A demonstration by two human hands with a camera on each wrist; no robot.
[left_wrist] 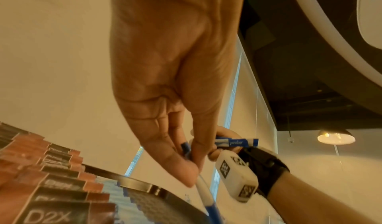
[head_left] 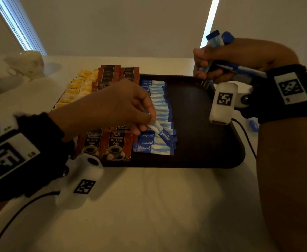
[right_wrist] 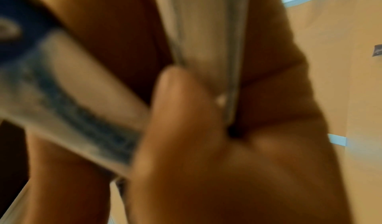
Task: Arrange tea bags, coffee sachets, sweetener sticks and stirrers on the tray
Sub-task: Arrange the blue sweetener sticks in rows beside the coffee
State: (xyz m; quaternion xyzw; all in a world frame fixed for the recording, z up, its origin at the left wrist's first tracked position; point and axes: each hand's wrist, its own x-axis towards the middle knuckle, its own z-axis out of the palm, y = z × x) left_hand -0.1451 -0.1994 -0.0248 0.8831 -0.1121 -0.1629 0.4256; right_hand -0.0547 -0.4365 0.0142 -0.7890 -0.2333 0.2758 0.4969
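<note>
A dark tray (head_left: 203,135) lies on the white table. On it run a row of yellow tea bags (head_left: 76,88), brown D2X coffee sachets (head_left: 116,142) and a column of blue-and-white sweetener sticks (head_left: 160,106). My left hand (head_left: 145,122) pinches one sweetener stick (head_left: 160,131) at an angle over the near end of that column; the left wrist view shows the same stick (left_wrist: 206,194) between thumb and fingers. Above the tray's far right corner, my right hand (head_left: 214,66) grips a bundle of sweetener sticks (head_left: 216,40); that bundle (right_wrist: 72,105) is blurred in the right wrist view.
White cups and saucers (head_left: 25,64) stand at the far left of the table. One blue stick (head_left: 252,124) lies on the table right of the tray. The tray's right half is bare dark surface. Cables trail from both wrist cameras.
</note>
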